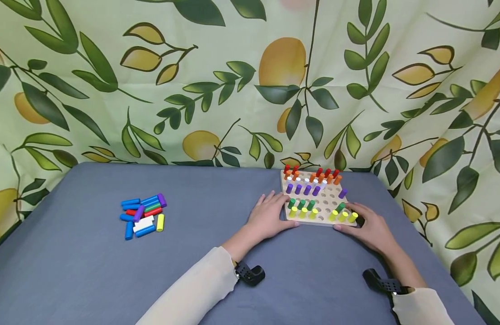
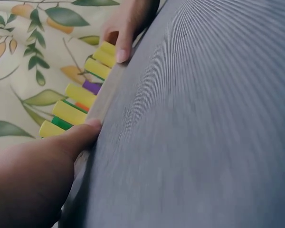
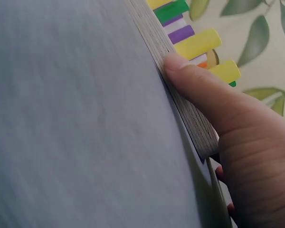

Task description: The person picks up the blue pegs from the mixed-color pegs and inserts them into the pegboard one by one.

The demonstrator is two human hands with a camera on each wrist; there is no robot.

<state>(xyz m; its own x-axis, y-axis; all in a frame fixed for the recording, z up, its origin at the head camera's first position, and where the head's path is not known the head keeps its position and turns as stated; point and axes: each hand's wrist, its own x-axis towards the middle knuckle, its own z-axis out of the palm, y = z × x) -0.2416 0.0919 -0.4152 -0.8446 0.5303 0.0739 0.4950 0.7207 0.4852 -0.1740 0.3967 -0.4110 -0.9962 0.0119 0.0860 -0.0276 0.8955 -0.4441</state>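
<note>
A wooden pegboard (image 1: 324, 201) stands at the right of the table, with rows of red, orange, white, purple, green and yellow pegs upright in it; some holes are bare. My left hand (image 1: 268, 219) grips its left side, the thumb on the front edge. At the opposite corner my right hand (image 1: 369, 228) holds the right side, fingers along it and thumb at the front. In the left wrist view the left thumb presses the board's edge (image 2: 104, 97) beside yellow pegs (image 2: 69, 112). The right wrist view shows the right thumb (image 3: 180, 69) against the board's edge (image 3: 192, 118).
Loose pegs, among them a blue peg (image 1: 129, 230), a yellow peg (image 1: 160, 222) and white pegs (image 1: 144, 223), lie in a pile at the table's left. The grey tabletop (image 1: 83, 271) reaches back to a leaf-and-fruit patterned cloth (image 1: 229, 40), which also hangs along the right side.
</note>
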